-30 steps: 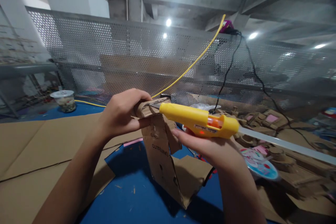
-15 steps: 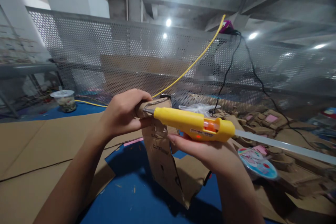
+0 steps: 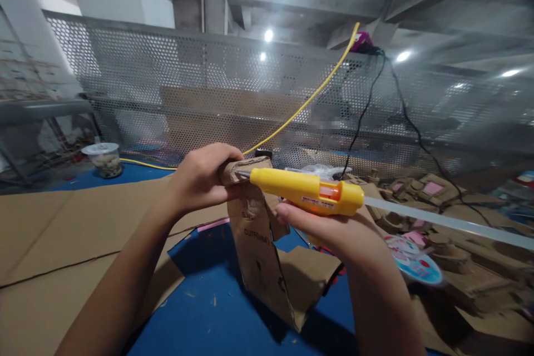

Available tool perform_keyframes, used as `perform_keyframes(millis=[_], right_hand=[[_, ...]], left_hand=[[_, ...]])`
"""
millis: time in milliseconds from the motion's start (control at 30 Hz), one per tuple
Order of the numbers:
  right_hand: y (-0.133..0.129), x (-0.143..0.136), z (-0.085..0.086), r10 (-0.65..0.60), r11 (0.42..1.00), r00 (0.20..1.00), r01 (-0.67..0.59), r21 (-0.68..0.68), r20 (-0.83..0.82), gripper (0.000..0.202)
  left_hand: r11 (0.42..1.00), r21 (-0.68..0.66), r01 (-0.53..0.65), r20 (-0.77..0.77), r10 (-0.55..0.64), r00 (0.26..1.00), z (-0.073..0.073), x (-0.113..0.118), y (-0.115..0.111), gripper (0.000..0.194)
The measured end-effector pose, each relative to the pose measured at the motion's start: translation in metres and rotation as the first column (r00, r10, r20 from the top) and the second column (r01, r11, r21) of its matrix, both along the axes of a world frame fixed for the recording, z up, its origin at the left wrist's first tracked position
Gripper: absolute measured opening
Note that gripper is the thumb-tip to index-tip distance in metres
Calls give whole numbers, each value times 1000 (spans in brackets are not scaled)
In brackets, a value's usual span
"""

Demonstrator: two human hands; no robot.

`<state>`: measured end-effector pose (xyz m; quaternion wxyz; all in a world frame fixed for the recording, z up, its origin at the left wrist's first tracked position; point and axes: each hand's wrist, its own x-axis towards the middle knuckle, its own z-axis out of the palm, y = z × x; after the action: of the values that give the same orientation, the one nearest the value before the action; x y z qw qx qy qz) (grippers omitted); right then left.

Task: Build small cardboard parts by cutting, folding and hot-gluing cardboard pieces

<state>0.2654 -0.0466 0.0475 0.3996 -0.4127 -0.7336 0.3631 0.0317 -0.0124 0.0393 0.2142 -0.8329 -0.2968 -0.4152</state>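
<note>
My left hand (image 3: 200, 181) is closed around the top end of a folded cardboard piece (image 3: 256, 239), whose printed side faces me. The piece stands over the blue surface, with a flap spreading to the right at its lower end. A yellow hot glue gun (image 3: 287, 186) is in my right hand (image 3: 329, 228), its handle mostly hidden by the palm. Its metal nozzle lies at the top edge of the cardboard, close to my left fingers. A long translucent glue stick (image 3: 442, 221) sticks out of the gun's back, and a small red light glows on its side.
Large cardboard sheets (image 3: 83, 222) cover the left of the blue tabletop (image 3: 200, 311). Cut cardboard parts (image 3: 471, 283) and a round colourful tub (image 3: 417, 264) lie at right. A lidded plastic cup (image 3: 104, 161) stands back left. A yellow cable (image 3: 304, 105) and black cords hang before the perforated metal panel.
The glue gun's nozzle has shifted slightly right along the cardboard's top edge, and its rear end has risen a little. My left hand keeps its hold.
</note>
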Motion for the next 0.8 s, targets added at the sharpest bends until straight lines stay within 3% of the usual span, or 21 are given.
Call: perform_keyframes(millis=[400,800], right_hand=[[4,-3,-7,-2,1000,1000,2,-24,-24,25],[9,-4,-6,62,998,995,-60,35,-84,21]], left_hand=[[993,-112,-25,7,26,1000,-3,3,1,22],[997,-78,-23,-8,23,1000,-1,2,0,23]])
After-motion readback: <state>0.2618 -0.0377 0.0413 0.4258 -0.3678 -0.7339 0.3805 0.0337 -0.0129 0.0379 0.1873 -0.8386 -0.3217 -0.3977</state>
